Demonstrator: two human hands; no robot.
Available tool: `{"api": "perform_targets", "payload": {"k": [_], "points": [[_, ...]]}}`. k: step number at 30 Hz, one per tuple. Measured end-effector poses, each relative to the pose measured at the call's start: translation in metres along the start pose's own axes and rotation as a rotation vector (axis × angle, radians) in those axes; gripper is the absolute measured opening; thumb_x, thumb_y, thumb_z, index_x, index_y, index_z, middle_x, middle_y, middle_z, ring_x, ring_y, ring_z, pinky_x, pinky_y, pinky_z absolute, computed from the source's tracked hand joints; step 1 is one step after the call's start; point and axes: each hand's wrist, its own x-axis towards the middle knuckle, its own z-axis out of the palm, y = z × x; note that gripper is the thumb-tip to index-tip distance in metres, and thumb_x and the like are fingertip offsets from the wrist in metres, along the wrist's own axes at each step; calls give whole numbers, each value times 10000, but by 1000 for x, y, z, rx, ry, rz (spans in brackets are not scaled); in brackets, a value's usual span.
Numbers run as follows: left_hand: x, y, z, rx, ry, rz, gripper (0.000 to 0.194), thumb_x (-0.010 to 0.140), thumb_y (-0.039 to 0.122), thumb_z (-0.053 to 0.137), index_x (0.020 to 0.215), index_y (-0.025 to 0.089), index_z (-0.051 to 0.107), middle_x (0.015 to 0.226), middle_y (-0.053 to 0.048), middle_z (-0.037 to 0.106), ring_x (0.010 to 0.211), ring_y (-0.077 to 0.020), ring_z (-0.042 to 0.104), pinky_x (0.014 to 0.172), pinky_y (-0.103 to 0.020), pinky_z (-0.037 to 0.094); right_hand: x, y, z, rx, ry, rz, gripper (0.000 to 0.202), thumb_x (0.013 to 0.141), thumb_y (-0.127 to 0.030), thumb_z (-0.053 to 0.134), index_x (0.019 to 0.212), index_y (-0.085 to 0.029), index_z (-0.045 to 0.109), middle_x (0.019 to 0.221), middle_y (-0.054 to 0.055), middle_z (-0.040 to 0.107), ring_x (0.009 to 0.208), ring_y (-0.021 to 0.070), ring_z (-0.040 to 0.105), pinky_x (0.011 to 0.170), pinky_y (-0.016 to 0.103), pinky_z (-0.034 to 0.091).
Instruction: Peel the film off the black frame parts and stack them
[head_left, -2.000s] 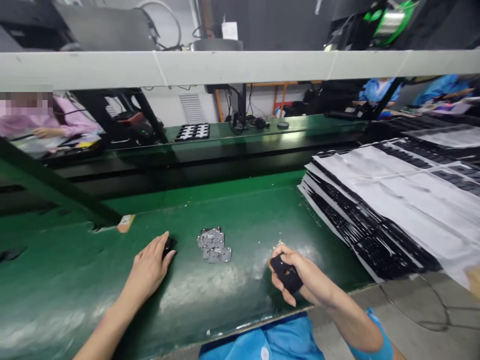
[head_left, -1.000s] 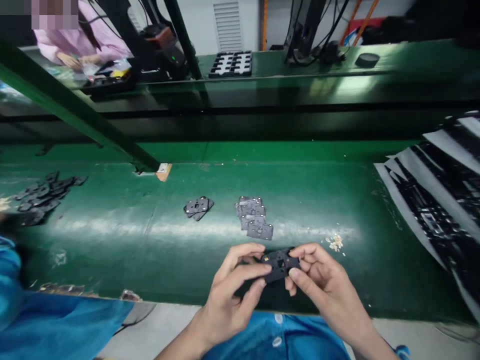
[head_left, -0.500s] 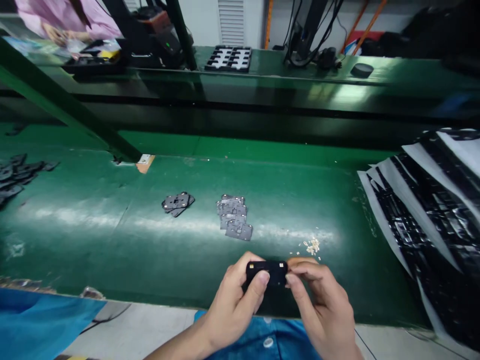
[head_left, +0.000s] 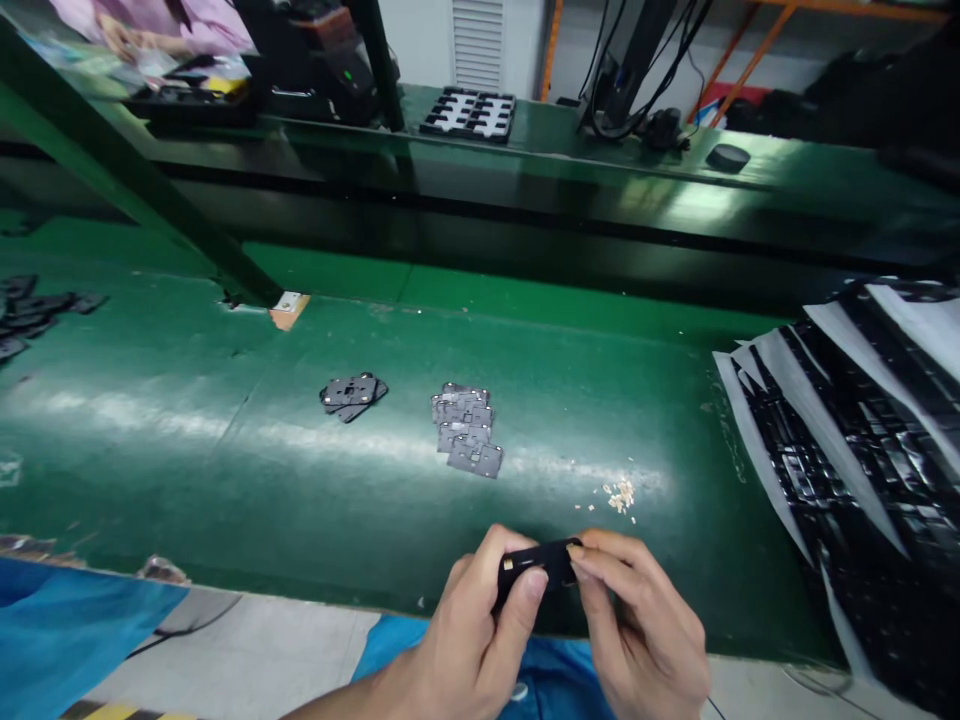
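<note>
Low over the front of the bench, my left hand point(head_left: 484, 620) is closed round a small black plastic part point(head_left: 544, 568), thumb on its near face. A small gold-coloured piece shows near the part's left end. At its right end the fingers of my right hand point(head_left: 637, 605) are pinched together on the edge, their tips covering that corner. Whether a tiny piece lies under those fingertips is hidden. Beyond my hands is a scatter of tiny gold-coloured pieces point(head_left: 621, 496). Overlapping grey plates point(head_left: 475, 458) form a column, and dark plastic parts point(head_left: 351, 392) lie stacked to their left.
At the far left is a heap of dark parts point(head_left: 34, 310). Large sheets with black and white strips point(head_left: 847, 450) cover the right side. A slanted green post point(head_left: 150, 195) meets the bench. On the raised shelf stands a tray point(head_left: 471, 112); a person in pink point(head_left: 202, 25) works behind.
The black part has tilted, its right end now higher. My right fingertips have moved over its upper right corner, covering the gold-coloured piece seen there before. The camera view has shifted slightly.
</note>
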Motion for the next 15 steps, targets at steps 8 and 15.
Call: {"api": "perform_targets", "payload": {"k": [8, 15], "points": [[-7, -2, 9, -50, 87, -37, 247, 1114, 408, 444, 1016, 230, 584, 660, 37, 499, 546, -128, 414, 520, -255, 324, -7, -4, -1, -89, 28, -22, 523, 901, 64, 645, 1274, -288, 746, 1091, 70, 750, 929, 233, 774, 727, 339, 663], [-7, -4, 15, -143, 99, -104, 327, 1104, 512, 437, 1008, 226, 564, 642, 36, 474, 539, -132, 396, 516, -245, 353, -5, -1, 0, -88, 15, -24, 465, 892, 76, 646, 1210, -248, 746, 1081, 75, 743, 903, 222, 772, 749, 328, 659]]}}
